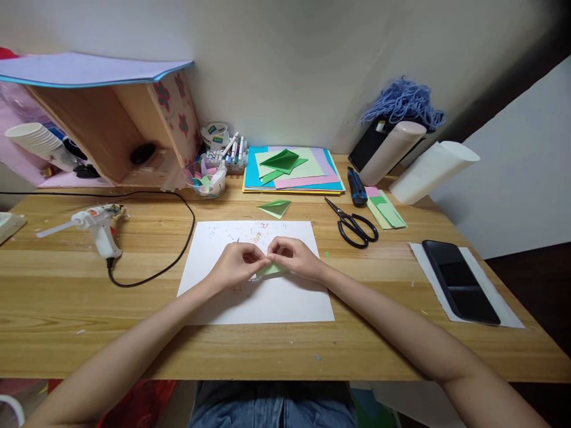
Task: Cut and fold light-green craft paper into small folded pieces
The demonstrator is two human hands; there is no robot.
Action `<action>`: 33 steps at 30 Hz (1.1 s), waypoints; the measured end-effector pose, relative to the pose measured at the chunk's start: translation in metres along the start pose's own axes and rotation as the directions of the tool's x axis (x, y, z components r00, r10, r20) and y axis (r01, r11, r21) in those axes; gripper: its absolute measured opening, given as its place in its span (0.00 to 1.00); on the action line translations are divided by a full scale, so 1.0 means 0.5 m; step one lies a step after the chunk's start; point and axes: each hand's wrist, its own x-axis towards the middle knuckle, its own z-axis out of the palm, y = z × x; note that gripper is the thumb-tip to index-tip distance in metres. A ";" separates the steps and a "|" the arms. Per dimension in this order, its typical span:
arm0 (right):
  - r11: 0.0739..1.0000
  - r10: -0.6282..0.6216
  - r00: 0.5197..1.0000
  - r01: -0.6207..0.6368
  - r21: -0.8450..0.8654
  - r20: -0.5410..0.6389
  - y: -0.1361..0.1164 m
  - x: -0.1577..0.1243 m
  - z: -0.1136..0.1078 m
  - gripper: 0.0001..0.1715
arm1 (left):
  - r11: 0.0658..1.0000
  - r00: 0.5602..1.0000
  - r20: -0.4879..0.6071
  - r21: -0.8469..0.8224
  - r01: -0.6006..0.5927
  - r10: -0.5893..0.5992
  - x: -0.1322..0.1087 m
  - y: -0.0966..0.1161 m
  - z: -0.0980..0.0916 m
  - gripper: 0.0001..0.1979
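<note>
Over a white sheet of paper (214, 306) marked with coloured specks, my left hand (238, 263) and my right hand (295, 257) meet at their fingertips. Both pinch a small piece of light green paper (271, 270), whose upper edge is hidden by the fingers. Just beyond the sheet lies a folded light green paper piece (275, 208). Farther back, a darker green folded piece (282, 161) rests with green strips on a stack of coloured paper (254, 178).
Black scissors (354, 229), a utility knife (357, 187) and green paper strips (386, 211) lie right. A phone (461, 282) sits near the right edge. To the left are a hot glue gun (100, 229) with its cord, a scrap cup (207, 184) and markers (234, 151).
</note>
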 end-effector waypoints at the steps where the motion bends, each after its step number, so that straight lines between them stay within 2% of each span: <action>1: 1.000 -0.003 1.000 0.004 0.020 -0.010 0.001 0.001 0.001 0.07 | 1.000 1.000 -0.015 -0.015 0.000 0.000 0.001 0.000 0.000 0.14; 4: 0.993 -0.014 0.995 0.025 0.114 -0.096 0.006 0.004 0.003 0.10 | 0.993 0.994 -0.107 -0.114 -0.011 -0.002 0.004 0.002 -0.001 0.13; 7: 0.978 0.026 0.989 0.004 0.209 -0.144 0.014 0.006 0.003 0.13 | 0.968 0.983 -0.180 -0.251 -0.024 -0.023 0.007 0.003 0.001 0.13; 9: 0.972 0.046 0.984 -0.004 0.236 -0.174 0.019 0.008 0.002 0.11 | 0.953 0.986 -0.164 -0.303 -0.026 -0.026 0.008 0.002 0.004 0.12; 13: 0.972 0.034 0.976 0.018 0.236 -0.216 0.023 0.009 0.001 0.10 | 0.943 0.998 -0.060 -0.332 -0.002 -0.019 0.006 0.002 0.013 0.12; 17: 0.984 0.021 0.985 0.010 0.176 -0.169 0.020 0.008 0.001 0.10 | 0.938 0.998 -0.039 -0.345 0.032 -0.048 0.004 0.005 0.018 0.14; 25: 0.998 -0.064 0.971 0.064 -0.005 -0.231 0.007 0.003 0.005 0.07 | 0.922 0.996 -0.025 -0.381 0.075 -0.091 0.002 0.008 0.023 0.13; 30: 0.973 -0.200 0.944 0.159 -0.168 -0.262 0.005 -0.003 0.011 0.06 | 0.904 0.993 -0.002 -0.414 0.106 -0.117 0.004 0.009 0.026 0.12; 33: 0.937 -0.310 0.910 0.245 -0.248 -0.275 0.006 -0.008 0.014 0.07 | 0.889 0.992 -0.005 -0.445 0.110 -0.125 0.004 0.009 0.026 0.11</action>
